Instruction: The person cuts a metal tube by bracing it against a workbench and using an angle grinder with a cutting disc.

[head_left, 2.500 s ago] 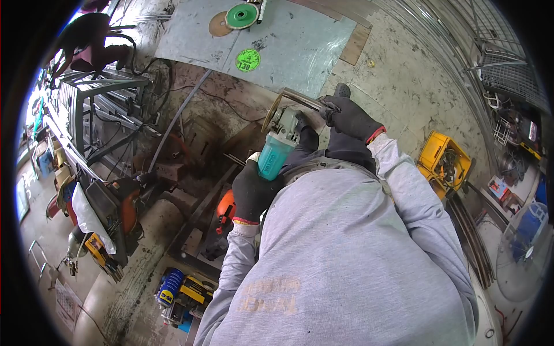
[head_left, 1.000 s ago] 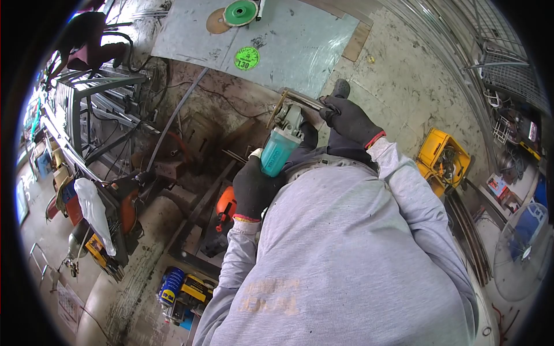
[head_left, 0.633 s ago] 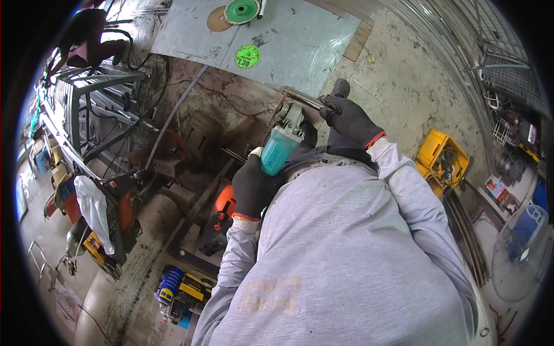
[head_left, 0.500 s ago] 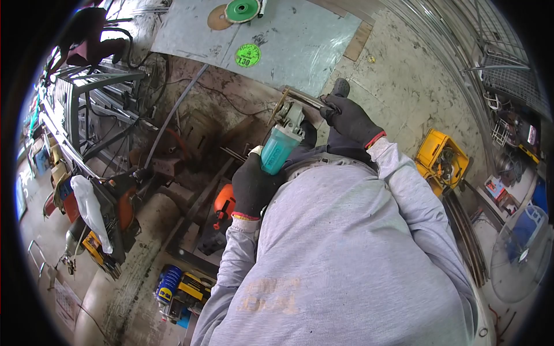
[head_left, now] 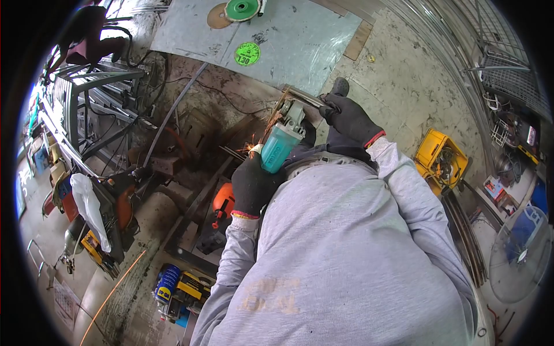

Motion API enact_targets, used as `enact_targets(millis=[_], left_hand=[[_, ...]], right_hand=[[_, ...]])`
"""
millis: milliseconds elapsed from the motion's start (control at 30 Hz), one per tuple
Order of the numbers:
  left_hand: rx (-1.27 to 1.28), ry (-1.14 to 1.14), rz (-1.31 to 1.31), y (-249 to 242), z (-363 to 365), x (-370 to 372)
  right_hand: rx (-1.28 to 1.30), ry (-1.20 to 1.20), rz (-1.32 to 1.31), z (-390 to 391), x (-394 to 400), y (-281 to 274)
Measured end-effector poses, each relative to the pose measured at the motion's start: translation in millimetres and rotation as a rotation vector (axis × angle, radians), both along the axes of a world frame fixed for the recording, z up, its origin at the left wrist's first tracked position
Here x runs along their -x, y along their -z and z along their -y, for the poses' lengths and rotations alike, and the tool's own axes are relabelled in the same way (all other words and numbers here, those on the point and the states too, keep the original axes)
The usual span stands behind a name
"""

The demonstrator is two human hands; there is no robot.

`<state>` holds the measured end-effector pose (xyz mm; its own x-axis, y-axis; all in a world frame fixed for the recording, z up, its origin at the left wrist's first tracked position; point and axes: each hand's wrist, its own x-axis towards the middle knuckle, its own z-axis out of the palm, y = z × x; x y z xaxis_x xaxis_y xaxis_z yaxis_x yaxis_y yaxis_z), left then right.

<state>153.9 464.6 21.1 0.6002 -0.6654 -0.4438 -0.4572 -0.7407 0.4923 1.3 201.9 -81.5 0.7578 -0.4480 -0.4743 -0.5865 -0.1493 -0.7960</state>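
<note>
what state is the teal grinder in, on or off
On: orange sparks fly beside the disc of the teal grinder, close to the left hand gripping it.

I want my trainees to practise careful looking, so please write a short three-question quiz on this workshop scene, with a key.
1. Multiple choice: what does the left hand hold?
a) a fan
b) a grinder
c) a blue can

2. True or false: the right hand holds the yellow crate.

3. Short answer: what glows near the left hand?

Key:
1. b
2. False; it holds a piece of metal.
3. Sparks
</note>
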Motion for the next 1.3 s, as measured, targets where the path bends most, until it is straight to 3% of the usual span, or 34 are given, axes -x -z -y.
enact_targets(millis=[433,1100,1300], left_hand=[[0.039,-0.052,-0.022,-2,1,3],[-0.21,-0.048,-0.073,-2,6,3],[-0.151,-0.042,-0.058,0,2,7]], right_hand=[[0.022,-0.039,-0.009,2,-2,-9],[0.023,-0.025,-0.047,2,0,0],[0.093,-0.019,-0.031,-1,1,1]])
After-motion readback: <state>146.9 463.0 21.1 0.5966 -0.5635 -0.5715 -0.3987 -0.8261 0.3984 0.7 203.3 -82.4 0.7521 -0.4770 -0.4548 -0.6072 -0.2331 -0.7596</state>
